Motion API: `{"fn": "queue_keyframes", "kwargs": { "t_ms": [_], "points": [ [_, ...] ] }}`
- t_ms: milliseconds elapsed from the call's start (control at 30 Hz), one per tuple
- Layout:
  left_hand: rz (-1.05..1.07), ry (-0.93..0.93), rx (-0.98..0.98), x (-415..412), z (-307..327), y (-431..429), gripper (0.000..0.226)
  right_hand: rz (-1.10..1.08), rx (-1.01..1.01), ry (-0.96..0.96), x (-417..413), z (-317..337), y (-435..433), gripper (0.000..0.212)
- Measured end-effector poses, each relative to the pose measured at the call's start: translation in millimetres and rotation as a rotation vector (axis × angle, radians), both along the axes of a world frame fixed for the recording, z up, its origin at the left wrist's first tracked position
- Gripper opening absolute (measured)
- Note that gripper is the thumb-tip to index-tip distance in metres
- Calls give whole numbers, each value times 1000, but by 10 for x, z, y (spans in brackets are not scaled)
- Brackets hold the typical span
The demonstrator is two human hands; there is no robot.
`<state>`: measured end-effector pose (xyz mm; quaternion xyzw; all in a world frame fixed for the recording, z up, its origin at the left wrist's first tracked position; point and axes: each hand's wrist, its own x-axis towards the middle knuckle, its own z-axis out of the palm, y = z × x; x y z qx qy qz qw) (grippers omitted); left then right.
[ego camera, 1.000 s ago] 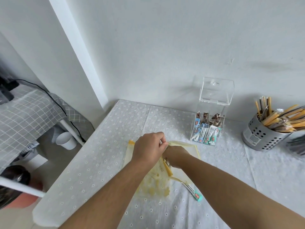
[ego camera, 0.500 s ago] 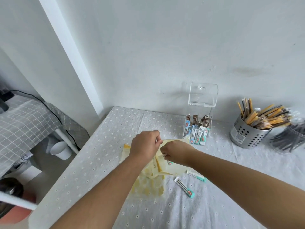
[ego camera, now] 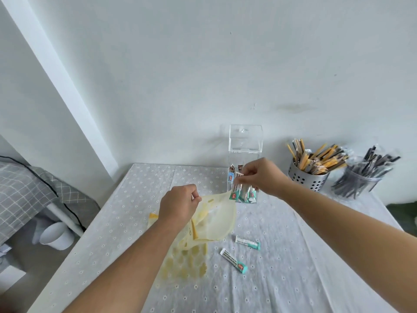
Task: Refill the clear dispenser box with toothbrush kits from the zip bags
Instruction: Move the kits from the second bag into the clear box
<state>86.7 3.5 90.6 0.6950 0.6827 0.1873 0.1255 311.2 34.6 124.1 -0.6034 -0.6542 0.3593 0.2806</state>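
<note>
Left hand [ego camera: 180, 203]: closed in a pinch on the top edge of a pale yellow zip bag [ego camera: 214, 219], holding the bag's mouth up off the surface [ego camera: 293, 256]. The bag's lower part drapes down onto the cloth-covered surface. A second yellow patterned bag [ego camera: 187, 265] lies flat beneath and nearer the camera, partly covered by the left forearm.

Right hand [ego camera: 262, 177]: fingers closed on a toothbrush kit [ego camera: 235, 190], white with a teal end, held in the air just beyond the bag's mouth and in front of the clear dispenser box [ego camera: 246, 141].

Dispenser box: upright against the wall at the far edge of the surface, lid raised. Kits stand in its lower section; the upper section shows clear. Exact count cannot be told behind the right hand.

Two loose kits lie flat on the surface, near the bag and apart from each other: one [ego camera: 248, 242] just beside the bag's lower edge, one [ego camera: 233, 260] nearer the camera.

Right of the box: a perforated metal holder [ego camera: 306, 179] with wrapped yellow and brown items, and beside it a container of dark items [ego camera: 358, 179].
</note>
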Motion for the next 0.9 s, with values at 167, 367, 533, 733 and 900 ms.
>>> {"fn": "queue_keyframes", "kwargs": {
  "t_ms": [167, 367, 533, 733, 900],
  "points": [
    [-6, 8, 6, 7, -16, -13, 13, -142, 82, -50, 296, 62, 238, 24],
    [-21, 35, 30, -19, -17, -12, 11, -150, 100, -279, 403, -135, 600, 21],
    [-13, 16, 25, -38, -31, 24, 12, -85, 85, -473, 402, -291, 909, 17],
    [-7, -14, 15, -56, -76, 81, 12, 63, 12, -601, 440, -471, 1105, 15],
    [3, -8, 15, -63, -115, 117, 12, 54, 1, -560, 465, -601, 1210, 17]
  ]
}}
